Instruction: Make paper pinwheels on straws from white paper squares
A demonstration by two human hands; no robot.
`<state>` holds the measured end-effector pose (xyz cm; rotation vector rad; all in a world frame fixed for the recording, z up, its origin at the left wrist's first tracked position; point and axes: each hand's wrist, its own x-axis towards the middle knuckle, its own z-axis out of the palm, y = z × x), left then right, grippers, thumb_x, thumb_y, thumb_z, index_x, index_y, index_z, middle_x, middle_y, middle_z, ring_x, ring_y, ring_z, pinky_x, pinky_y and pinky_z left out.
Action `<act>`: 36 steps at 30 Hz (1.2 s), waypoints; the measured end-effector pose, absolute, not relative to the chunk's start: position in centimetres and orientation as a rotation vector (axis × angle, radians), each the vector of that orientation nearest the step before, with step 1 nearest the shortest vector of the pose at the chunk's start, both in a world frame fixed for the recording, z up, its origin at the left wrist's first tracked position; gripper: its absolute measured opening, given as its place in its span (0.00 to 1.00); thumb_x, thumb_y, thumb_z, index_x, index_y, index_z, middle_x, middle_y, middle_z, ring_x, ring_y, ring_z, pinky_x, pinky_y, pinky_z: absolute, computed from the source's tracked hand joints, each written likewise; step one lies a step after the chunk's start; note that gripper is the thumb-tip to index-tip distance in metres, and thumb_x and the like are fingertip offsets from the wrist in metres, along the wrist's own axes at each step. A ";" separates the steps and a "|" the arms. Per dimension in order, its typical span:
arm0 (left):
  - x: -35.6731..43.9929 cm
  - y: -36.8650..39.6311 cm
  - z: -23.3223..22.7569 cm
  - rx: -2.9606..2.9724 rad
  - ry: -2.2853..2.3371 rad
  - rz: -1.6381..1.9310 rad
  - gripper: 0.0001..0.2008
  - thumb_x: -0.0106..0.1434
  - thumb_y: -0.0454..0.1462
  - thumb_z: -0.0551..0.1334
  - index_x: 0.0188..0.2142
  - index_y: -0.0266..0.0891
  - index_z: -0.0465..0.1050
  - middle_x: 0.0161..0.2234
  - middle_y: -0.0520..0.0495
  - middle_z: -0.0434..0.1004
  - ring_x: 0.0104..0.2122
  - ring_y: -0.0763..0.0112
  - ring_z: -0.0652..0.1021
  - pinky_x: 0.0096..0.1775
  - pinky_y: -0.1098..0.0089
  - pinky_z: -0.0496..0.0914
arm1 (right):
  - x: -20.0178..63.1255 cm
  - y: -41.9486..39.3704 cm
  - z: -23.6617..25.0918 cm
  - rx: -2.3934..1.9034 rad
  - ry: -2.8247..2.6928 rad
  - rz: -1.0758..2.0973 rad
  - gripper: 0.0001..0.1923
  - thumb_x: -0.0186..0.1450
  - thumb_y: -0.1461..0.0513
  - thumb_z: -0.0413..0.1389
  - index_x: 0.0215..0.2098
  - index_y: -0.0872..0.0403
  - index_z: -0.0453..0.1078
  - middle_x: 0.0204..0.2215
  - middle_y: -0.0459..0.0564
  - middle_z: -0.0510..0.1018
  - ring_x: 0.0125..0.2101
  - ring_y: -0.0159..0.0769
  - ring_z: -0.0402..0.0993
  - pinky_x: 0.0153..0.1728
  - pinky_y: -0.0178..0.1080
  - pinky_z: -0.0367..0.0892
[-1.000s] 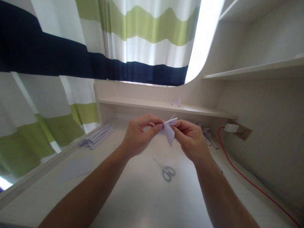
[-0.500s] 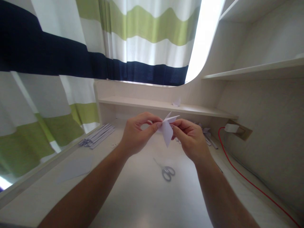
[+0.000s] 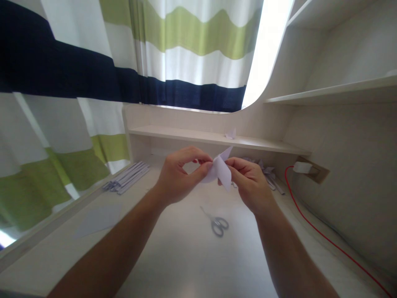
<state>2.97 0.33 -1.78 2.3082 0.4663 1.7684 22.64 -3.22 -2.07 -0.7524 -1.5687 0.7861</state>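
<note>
Paper (image 3: 221, 170) pinched between left hand (image 3: 178, 178) and right hand (image 3: 249, 184), both grasping it, held above the scissors (image 3: 219, 224); strips (image 3: 127, 178) lie left of the scissors on the worktop (image 3: 186, 256).

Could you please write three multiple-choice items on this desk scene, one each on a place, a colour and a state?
1. Where do the scissors lie?
A. on the desk, below the hands
B. on the low shelf
C. in the right hand

2. What colour is the cable along the right side of the desk?
A. green
B. red
C. black

3. How is the folded paper piece held?
A. flat on the desk under one palm
B. by the left hand alone
C. in the air, pinched between the left hand and the right hand

Answers: 1 A, the scissors rest on the bare desktop nearer the camera than the hands; 2 B, the cable runs red from the wall plug; 3 C, fingertips of both hands grip it above the desk.
</note>
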 end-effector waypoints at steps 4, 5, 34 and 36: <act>2.9 0.4 -1.7 2.333 0.451 1.753 0.03 0.65 0.31 0.69 0.38 0.40 0.81 0.35 0.51 0.83 0.35 0.72 0.80 0.39 0.70 0.73 | 22.6 -3.2 -2.0 -0.762 -1.569 0.789 0.09 0.66 0.58 0.63 0.32 0.54 0.82 0.23 0.44 0.78 0.24 0.28 0.68 0.27 0.33 0.62; 2.8 0.5 -1.6 2.336 0.446 1.744 0.03 0.65 0.31 0.69 0.38 0.40 0.81 0.35 0.51 0.83 0.35 0.72 0.80 0.39 0.70 0.73 | 22.6 -3.2 -2.0 -0.755 -1.567 0.800 0.08 0.66 0.58 0.64 0.32 0.53 0.83 0.23 0.44 0.78 0.23 0.28 0.68 0.26 0.33 0.62; 3.8 1.9 -2.7 2.273 0.558 1.613 0.05 0.66 0.31 0.67 0.38 0.40 0.82 0.35 0.48 0.84 0.36 0.69 0.81 0.41 0.67 0.74 | 23.2 -1.5 -3.0 -0.905 -1.528 0.755 0.10 0.66 0.58 0.63 0.32 0.55 0.82 0.23 0.46 0.79 0.25 0.32 0.71 0.29 0.36 0.64; 4.0 2.3 -3.0 2.241 0.581 1.608 0.05 0.65 0.31 0.67 0.38 0.40 0.82 0.35 0.48 0.84 0.36 0.68 0.81 0.41 0.67 0.74 | 23.1 -1.0 -3.4 -0.935 -1.506 0.770 0.10 0.65 0.57 0.64 0.31 0.55 0.82 0.23 0.46 0.78 0.25 0.32 0.71 0.28 0.36 0.63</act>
